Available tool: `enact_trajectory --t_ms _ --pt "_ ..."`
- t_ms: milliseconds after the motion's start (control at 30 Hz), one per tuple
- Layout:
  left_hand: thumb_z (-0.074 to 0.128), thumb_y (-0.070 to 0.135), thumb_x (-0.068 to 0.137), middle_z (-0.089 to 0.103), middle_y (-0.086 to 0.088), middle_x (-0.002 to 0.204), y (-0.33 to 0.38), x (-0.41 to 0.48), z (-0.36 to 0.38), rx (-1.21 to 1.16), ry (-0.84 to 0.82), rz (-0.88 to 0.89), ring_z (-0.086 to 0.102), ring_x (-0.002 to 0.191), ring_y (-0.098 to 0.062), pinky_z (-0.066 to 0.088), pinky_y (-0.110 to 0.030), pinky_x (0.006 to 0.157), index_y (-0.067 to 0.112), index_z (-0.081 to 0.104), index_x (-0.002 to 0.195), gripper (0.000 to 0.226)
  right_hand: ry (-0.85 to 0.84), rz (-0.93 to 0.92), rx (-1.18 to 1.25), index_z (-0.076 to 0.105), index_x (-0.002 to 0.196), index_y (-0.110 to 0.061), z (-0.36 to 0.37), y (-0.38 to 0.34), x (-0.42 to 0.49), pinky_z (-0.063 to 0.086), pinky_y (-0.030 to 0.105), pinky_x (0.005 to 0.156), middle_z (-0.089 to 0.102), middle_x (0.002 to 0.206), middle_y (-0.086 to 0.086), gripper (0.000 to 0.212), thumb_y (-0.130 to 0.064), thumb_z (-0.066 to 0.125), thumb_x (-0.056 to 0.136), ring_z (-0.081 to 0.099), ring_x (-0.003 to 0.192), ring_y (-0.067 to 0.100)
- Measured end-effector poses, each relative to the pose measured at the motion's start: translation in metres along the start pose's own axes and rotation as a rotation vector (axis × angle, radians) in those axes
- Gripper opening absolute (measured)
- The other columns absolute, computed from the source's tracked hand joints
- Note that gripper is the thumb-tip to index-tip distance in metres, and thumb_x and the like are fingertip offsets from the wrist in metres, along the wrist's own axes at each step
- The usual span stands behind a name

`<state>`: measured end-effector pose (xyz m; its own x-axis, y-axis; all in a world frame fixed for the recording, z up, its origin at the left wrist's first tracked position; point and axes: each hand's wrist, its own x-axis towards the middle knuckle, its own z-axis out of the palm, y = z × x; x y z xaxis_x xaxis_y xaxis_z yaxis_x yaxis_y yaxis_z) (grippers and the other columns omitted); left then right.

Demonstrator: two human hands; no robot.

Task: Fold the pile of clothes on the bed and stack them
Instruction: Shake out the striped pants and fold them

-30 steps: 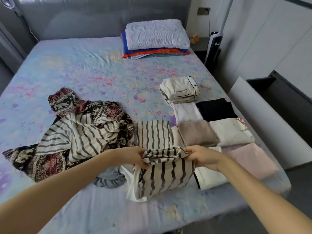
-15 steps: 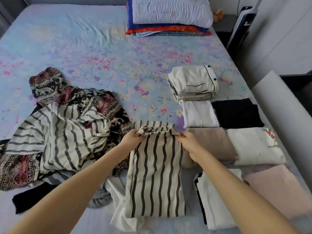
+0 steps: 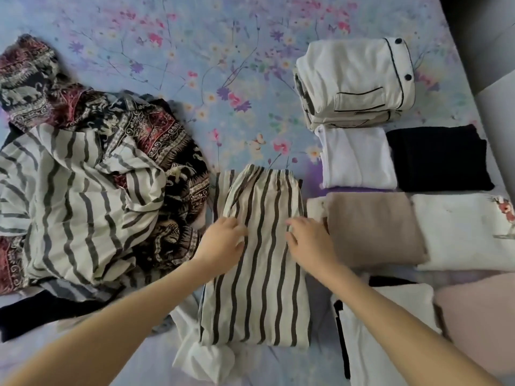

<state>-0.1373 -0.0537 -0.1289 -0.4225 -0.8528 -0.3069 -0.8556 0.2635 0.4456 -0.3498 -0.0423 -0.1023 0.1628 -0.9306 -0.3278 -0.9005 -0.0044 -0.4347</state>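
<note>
Head view. Our left hand (image 3: pixel 223 242) and right hand (image 3: pixel 309 240) lie flat with fingers loosely spread. They grip nothing and press on the striped trousers (image 3: pixel 257 288). The trousers form a long, soft rectangle, cream with dark wavy stripes and a gathered elastic waistband at the far end, lying mid-bed on the floral sheet (image 3: pixel 223 65). Just left is the unfolded pile (image 3: pixel 83 190), a rumpled striped shirt over dark paisley cloth. To the right, folded squares sit close together: taupe piece (image 3: pixel 373 227), white piece (image 3: pixel 356 157), black piece (image 3: pixel 437 157), piped cream pyjamas (image 3: pixel 354 82). Open sheet lies beyond the waistband.
</note>
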Motion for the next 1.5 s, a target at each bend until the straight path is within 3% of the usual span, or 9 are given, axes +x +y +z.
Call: enact_trajectory --t_ms 167,267,367,500,767,900,1067,1333,1500 --pt "0.064 0.049 0.075 0.060 0.002 0.096 -0.003 -0.086 0.048 0.298 -0.473 0.404 0.059 0.091 -0.021 0.053 -0.030 0.072 0.025 0.064 0.092 0.029 -0.411 -0.503 -0.266 0.069 0.092 -0.021 0.067 0.027 -0.089 0.053 0.040 0.085 0.067 0.096 -0.005 0.031 -0.047 0.057 0.083 0.061 0.092 0.017" --pt "0.059 0.060 0.076 0.052 -0.006 0.124 -0.006 -0.109 0.062 0.479 -0.592 0.316 0.047 0.118 -0.028 0.043 -0.047 0.097 0.020 0.053 0.123 0.062 -0.651 -0.488 -0.692 0.040 0.143 -0.017 0.094 0.039 -0.114 0.023 0.060 0.111 0.030 0.153 0.013 0.065 -0.053 0.042 0.088 0.026 0.140 0.040" --pt "0.078 0.045 0.055 0.059 -0.009 0.108 -0.004 -0.118 0.077 0.533 -0.505 0.248 0.053 0.103 -0.030 0.048 -0.054 0.090 0.015 0.062 0.112 0.067 -0.613 -0.456 -0.791 0.021 0.151 -0.015 0.105 0.042 -0.123 0.003 0.067 0.111 0.012 0.158 0.018 0.062 -0.030 0.044 0.095 0.011 0.144 0.043" --pt "0.078 0.016 0.047 0.062 -0.011 0.099 0.003 -0.123 0.086 0.420 -0.414 0.214 0.061 0.095 -0.031 0.050 -0.049 0.084 0.008 0.067 0.102 0.056 -0.542 -0.459 -0.541 0.071 0.109 -0.010 0.101 0.043 -0.115 0.034 0.057 0.097 0.065 0.122 0.011 0.044 -0.012 0.038 0.080 0.060 0.116 0.030" --pt "0.063 0.006 0.086 0.064 0.002 0.075 -0.005 -0.055 -0.029 -0.737 -0.040 -0.516 0.057 0.064 -0.001 0.045 -0.013 0.060 0.019 0.063 0.087 0.013 -0.261 0.276 0.532 0.064 0.079 -0.026 -0.015 0.025 -0.040 0.040 0.012 0.059 0.062 0.071 -0.010 0.033 0.004 0.052 0.085 0.055 0.066 -0.001" --pt "0.070 0.017 0.083 0.070 -0.008 0.095 -0.016 0.016 -0.066 -1.000 0.149 -0.550 0.067 0.091 -0.022 0.054 -0.038 0.083 0.023 0.068 0.091 0.010 0.002 0.417 0.767 0.063 0.076 -0.029 -0.051 0.020 0.032 0.044 0.022 0.069 0.064 0.077 -0.006 0.035 0.005 0.055 0.081 0.057 0.073 0.008" --pt "0.065 0.028 0.087 0.066 -0.007 0.097 -0.033 0.098 -0.050 -0.930 0.328 -0.698 0.062 0.099 -0.026 0.050 -0.036 0.082 0.011 0.062 0.100 0.022 0.152 0.525 0.755 0.061 0.100 -0.009 -0.036 0.034 0.128 0.042 0.028 0.071 0.061 0.095 0.008 0.015 -0.007 0.057 0.085 0.056 0.087 0.021" --pt "0.075 0.060 0.066 0.057 -0.002 0.123 -0.041 0.100 -0.021 -1.061 0.111 -0.978 0.055 0.107 -0.022 0.045 -0.035 0.094 0.010 0.046 0.132 0.088 0.011 0.655 0.551 0.030 0.143 -0.005 0.003 0.027 0.117 0.036 0.039 0.103 0.047 0.140 0.011 0.081 -0.054 0.060 0.085 0.044 0.129 0.031" --pt "0.084 0.047 0.055 0.072 -0.012 0.102 -0.037 0.095 -0.031 -1.367 -0.139 -1.004 0.067 0.094 -0.031 0.052 -0.042 0.087 0.007 0.063 0.116 0.076 -0.120 0.782 1.233 0.049 0.130 -0.005 0.000 0.033 0.120 0.053 0.041 0.090 0.068 0.113 0.010 0.074 -0.027 0.084 0.068 0.067 0.100 0.027"
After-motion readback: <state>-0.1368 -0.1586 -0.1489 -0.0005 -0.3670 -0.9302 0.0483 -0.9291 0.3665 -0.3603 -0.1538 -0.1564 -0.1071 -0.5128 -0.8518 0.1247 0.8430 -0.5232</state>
